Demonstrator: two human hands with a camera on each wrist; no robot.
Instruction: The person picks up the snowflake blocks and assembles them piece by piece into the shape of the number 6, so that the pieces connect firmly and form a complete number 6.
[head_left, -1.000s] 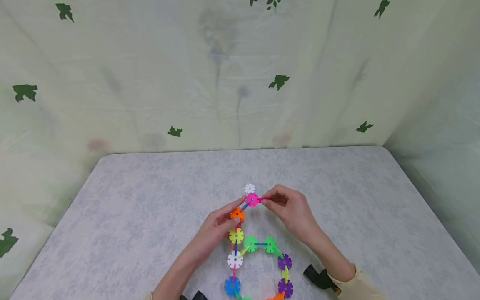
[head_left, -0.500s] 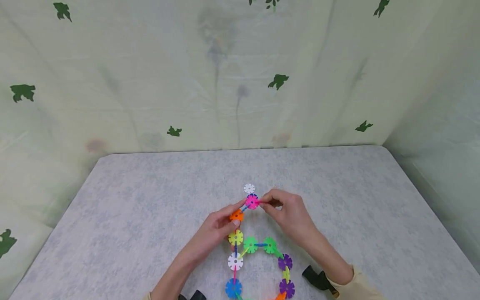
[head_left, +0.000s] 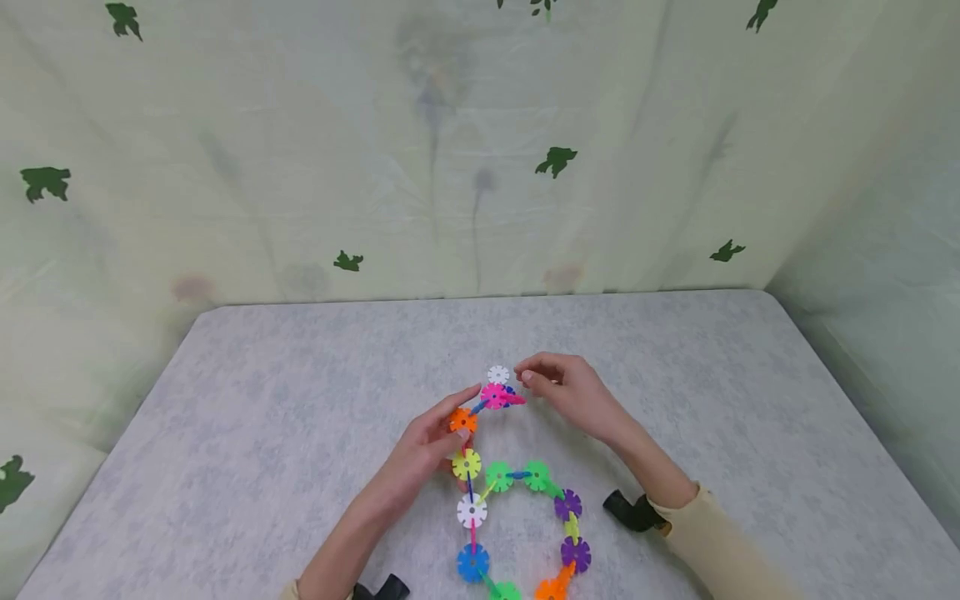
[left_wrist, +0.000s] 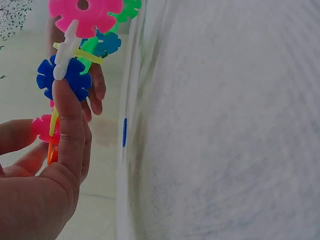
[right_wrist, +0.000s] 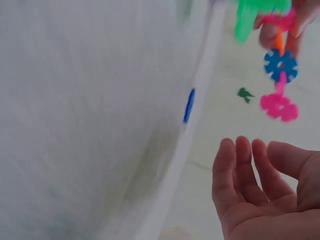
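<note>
A chain of notched plastic snowflake discs rises from a ring of joined discs. My left hand (head_left: 420, 446) pinches the chain around an orange disc (head_left: 463, 421), with a yellow disc (head_left: 467, 463) just below. Above the fingertips are a pink disc (head_left: 492, 396) and, at the top, a white disc (head_left: 498, 375); another pink disc (head_left: 514, 399) juts edge-on to the right. My right hand (head_left: 573, 392) is off to the right with fingers loosely bent, holding nothing. In the right wrist view its fingers (right_wrist: 243, 165) are apart from the hanging pink disc (right_wrist: 280, 107).
The ring's lower discs, such as a blue disc (head_left: 473, 563) and a purple disc (head_left: 576, 554), extend towards me. Its bottom runs out of the head view. The grey table (head_left: 300, 400) ends at a pale curtain (head_left: 420, 167) behind; another curtain (head_left: 885, 317) hangs at right.
My right hand has let go of the edge-on pink disc and drawn up and to the right. My left hand and the chain have shifted slightly left and up.
</note>
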